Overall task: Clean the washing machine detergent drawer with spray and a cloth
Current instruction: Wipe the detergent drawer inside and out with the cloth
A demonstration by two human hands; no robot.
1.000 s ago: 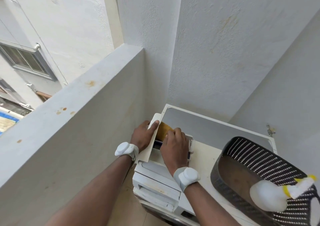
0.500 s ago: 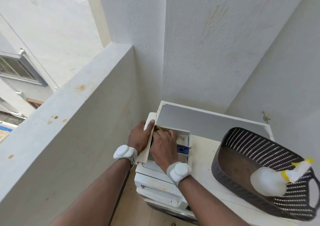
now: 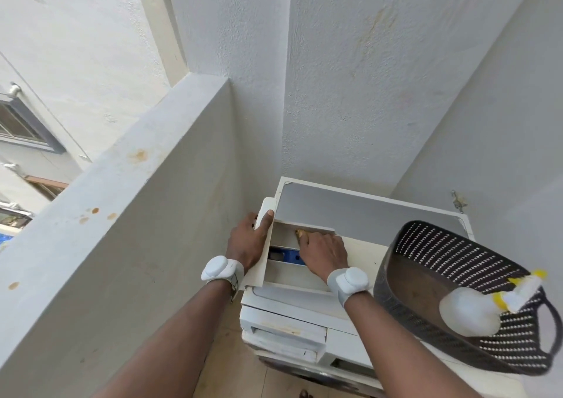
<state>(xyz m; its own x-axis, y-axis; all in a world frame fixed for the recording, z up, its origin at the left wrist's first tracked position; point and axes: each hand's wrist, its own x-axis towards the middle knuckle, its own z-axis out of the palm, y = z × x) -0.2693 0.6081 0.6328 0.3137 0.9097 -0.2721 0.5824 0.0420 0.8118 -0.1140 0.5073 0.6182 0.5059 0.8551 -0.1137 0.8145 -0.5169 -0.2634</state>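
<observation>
The white detergent drawer [image 3: 286, 271] lies on top of the washing machine [image 3: 359, 214], near its left edge, with a blue insert [image 3: 283, 256] showing inside. My left hand [image 3: 248, 240] grips the drawer's front panel [image 3: 262, 245], thumb over its top edge. My right hand [image 3: 323, 251] presses a yellow cloth [image 3: 300, 232] into the drawer's far compartment; only a small tip of the cloth shows past my fingers. A white spray bottle [image 3: 469, 310] with a yellow nozzle lies in the dark basket at the right.
A dark perforated laundry basket [image 3: 441, 242] sits on the machine's right side. A concrete parapet wall [image 3: 122, 214] runs close along the left. Plastered walls close in behind and to the right. Tiled floor [image 3: 225, 367] shows below the machine.
My right hand has pushed the cloth deeper into the drawer's far end, hiding most of it. The view has shifted, and my left hand keeps its hold on the front panel.
</observation>
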